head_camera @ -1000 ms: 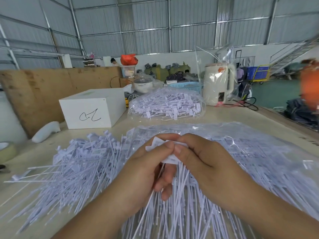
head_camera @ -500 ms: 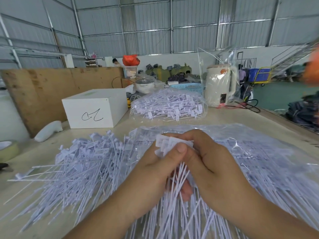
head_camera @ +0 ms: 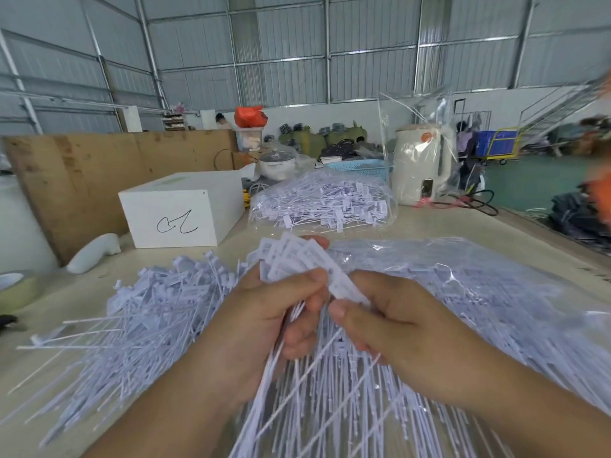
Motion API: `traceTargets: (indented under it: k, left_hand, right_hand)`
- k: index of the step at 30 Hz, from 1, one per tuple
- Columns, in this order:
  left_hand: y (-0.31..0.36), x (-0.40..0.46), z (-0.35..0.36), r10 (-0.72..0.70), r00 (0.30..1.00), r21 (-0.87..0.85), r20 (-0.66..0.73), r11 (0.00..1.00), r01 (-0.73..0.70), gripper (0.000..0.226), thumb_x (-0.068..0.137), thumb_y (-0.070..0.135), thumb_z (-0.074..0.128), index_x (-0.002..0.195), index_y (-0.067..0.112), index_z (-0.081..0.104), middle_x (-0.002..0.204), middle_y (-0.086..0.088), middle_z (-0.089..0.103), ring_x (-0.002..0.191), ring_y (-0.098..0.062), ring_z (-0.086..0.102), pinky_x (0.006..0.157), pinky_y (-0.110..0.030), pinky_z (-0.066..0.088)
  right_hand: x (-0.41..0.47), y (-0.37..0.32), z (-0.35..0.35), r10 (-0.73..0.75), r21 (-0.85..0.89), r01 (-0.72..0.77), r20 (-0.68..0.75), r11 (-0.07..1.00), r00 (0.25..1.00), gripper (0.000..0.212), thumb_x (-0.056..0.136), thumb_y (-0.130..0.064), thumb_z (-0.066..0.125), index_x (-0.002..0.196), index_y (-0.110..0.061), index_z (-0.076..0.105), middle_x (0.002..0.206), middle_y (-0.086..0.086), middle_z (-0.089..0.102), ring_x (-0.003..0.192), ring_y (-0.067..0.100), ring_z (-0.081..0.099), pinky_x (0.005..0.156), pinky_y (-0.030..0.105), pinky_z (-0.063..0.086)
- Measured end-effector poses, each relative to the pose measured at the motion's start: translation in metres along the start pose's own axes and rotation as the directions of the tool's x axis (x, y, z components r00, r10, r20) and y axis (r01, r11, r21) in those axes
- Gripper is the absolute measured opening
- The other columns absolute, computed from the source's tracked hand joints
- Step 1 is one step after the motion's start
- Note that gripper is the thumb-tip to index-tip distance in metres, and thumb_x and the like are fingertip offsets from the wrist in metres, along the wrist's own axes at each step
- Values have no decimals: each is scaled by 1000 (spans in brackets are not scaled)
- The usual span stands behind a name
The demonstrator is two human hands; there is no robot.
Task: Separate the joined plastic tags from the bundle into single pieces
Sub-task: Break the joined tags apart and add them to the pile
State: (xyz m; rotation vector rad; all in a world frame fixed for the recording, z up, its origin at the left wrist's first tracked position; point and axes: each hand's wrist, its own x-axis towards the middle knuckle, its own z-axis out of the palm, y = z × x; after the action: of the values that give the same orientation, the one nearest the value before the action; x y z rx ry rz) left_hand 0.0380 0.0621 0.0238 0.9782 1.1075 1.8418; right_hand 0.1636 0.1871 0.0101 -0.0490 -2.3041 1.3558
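Observation:
My left hand grips a fanned bundle of joined white plastic tags just below their flat heads; the thin tails hang down toward me. My right hand pinches the outermost tag at the right side of that bundle between thumb and forefinger. A loose heap of single tags lies on the table to the left. A big clear bag of tags spreads under and to the right of my hands.
A second clear bag of tags sits farther back in the middle. A white box with a scribble stands at back left. A cream kettle in plastic and a blue basket stand behind. A tape roll lies at far left.
Both hands have lifted the bundle higher and the tag heads have fanned out. My right hand has shifted to the right, pulling the outer tag sideways from the rest.

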Motion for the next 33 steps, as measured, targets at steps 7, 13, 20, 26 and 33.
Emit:
traceTargets:
  k: [7,13,20,26,33]
  left_hand:
    - [0,-3,2,-42,999,26,20,999,42,29,59,18,77,71,7,52,45,-2,36,29,-7,28,36,-14,24]
    - [2,-6,4,-179,973,-16,145,983,183,19,64,13,73,81,21,72,41,4,33,28,-4,26,36,-10,23]
    - [-1,-4,10,-86,996,-15,28,996,86,20,62,21,79,78,14,70,40,4,33,29,-4,27,35,-12,25]
    - [-8,-3,22,34,995,-132,-94,990,-46,6,68,16,70,73,15,71,39,3,31,28,-5,27,33,-12,22]
    - [-4,-8,30,97,981,-119,-165,986,-118,21,67,13,71,51,17,57,37,3,28,30,-6,24,33,-15,23]
  right_hand:
    - [3,-5,-2,-14,103,-2,160,995,987,22,96,-36,52,103,-36,73,71,0,64,56,32,34,53,39,30]
    - [2,-9,-13,113,76,-136,254,988,961,35,91,-43,55,80,-12,67,49,-2,37,46,16,31,59,51,32]
    - [1,-12,-3,96,48,-99,59,994,994,41,100,-33,53,96,5,67,46,-2,37,45,18,28,69,67,46]
    - [2,-14,15,-4,216,21,-79,976,997,35,104,-18,45,80,-9,70,74,15,73,70,37,70,73,39,57]
    - [1,-17,36,-74,286,150,-261,946,963,39,103,-13,45,70,-15,67,62,3,71,59,14,68,63,16,51]
